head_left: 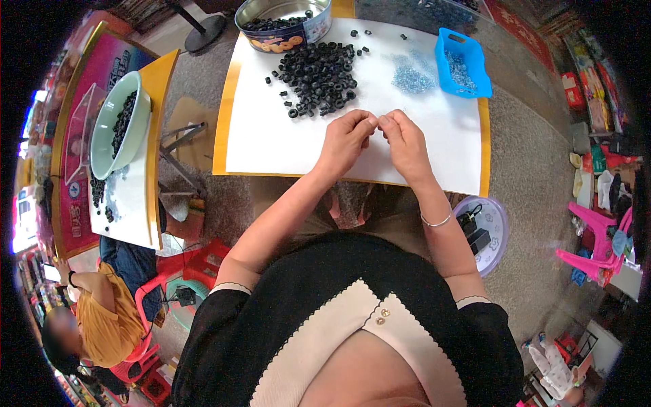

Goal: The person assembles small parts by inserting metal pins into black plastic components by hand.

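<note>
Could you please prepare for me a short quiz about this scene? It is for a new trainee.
1. True or false: the left hand and the right hand are above the white sheet.
2. Which wrist wears the silver bracelet? A: left; B: right; C: neither.
3. Fill in one word: seen from the person, the pile of black pieces lies to the ____ of the blue basket.

Key: 1. True. 2. B. 3. left.
</note>
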Tool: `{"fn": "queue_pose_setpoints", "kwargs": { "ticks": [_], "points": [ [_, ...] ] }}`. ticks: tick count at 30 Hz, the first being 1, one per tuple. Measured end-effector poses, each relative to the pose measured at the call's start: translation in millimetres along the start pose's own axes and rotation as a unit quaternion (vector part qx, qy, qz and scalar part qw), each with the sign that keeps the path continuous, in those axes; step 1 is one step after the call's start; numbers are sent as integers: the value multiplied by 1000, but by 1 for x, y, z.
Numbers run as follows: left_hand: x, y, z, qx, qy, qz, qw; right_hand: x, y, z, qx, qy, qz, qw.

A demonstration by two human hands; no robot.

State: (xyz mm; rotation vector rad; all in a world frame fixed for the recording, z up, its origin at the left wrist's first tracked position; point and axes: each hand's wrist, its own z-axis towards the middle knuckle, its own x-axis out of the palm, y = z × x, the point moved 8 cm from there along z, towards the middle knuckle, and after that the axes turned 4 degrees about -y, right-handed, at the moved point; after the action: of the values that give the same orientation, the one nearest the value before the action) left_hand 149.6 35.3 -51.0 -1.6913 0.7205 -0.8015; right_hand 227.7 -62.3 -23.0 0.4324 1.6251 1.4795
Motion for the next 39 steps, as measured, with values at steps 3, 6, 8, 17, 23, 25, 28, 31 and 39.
{"fn": "queue_pose_setpoints", "kwargs": {
  "ticks": [3,6,8,17,23,25,28,31,39],
  "points": [
    [0,-2,0,11,3,23,1000,2,-1,-4,32,14,43,998],
    [0,-3,0,17,-12,44,999,-1,-6,-6,41,6,9,999],
    [3,-5,-1,12,7,73,997,-4,-3,-7,32,3,32,999],
    [5,4,-5,-121,94,-276,949,-20,29,-19,-18,-38,62,997],
    [5,1,-12,-124,96,-250,956,-21,47,-21,-122,-71,-24,990],
    [4,-1,-13,-110,91,-230,963,-21,51,-22,-144,-76,-38,986],
    [-1,-4,-15,-87,86,-179,976,-18,61,-23,-180,-61,-77,979],
    [-6,-8,-21,-94,103,-128,982,-16,59,-20,-163,-24,-78,983],
    [-20,21,-42,-194,221,-166,941,31,14,-21,114,267,81,954]
  ]
}}
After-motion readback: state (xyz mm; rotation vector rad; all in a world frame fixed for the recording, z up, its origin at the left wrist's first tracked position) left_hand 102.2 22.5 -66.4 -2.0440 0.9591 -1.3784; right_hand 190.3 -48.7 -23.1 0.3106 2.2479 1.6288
